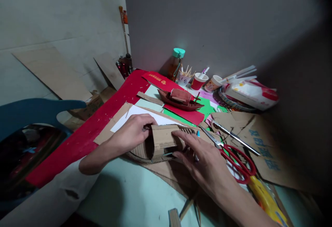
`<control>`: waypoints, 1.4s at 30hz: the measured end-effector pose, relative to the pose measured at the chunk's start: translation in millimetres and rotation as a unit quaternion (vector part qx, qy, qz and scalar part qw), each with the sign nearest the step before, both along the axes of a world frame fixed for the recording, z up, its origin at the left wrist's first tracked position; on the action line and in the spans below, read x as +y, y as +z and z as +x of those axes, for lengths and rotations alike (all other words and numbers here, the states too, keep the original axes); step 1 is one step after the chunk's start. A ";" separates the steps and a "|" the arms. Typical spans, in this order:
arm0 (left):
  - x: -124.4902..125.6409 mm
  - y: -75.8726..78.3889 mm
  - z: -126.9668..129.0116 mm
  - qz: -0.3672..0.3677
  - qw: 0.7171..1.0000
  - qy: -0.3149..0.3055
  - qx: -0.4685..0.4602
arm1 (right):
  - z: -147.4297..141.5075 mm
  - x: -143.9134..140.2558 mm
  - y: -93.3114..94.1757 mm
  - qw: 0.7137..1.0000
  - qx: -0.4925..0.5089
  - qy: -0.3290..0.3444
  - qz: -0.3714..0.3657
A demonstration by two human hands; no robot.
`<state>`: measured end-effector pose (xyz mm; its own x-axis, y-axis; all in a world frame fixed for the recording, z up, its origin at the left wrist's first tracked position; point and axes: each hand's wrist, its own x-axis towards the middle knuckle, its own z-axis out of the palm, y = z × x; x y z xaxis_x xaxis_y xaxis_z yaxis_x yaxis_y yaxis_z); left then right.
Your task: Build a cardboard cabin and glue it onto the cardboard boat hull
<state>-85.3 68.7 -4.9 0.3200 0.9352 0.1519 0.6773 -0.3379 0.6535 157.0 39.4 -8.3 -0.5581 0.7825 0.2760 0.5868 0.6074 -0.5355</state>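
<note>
both hands press a folded cardboard piece (162, 140) into shape, just in front of the wooden boat model (180, 99). left hand (131, 132) grips its left end, fingers curled over the edge; right hand (199, 157) lies flat, fingertips pinning the right side. next, judging by this, steady even pressure while the fold sets. red-handled scissors (233, 157) lie right of it.

Red-handled scissors (234, 154) lie open on flat cardboard (261, 140) at the right. Farther back sit a brown model boat (180, 99), a teal-capped bottle (175, 64) and paper cups (199, 80). A blue chair (33, 111) stands at the left.
</note>
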 end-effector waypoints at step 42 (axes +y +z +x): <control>7.9 3.2 21.8 -0.056 0.988 -0.126 -0.071 | 17.7 10.5 0.3 0.999 -0.043 0.005 0.014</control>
<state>-63.5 76.6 -1.7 0.5282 0.8416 0.1124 0.4798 -0.4050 0.7783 174.7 49.9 -8.0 -0.5888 0.7691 0.2486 0.6229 0.6278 -0.4667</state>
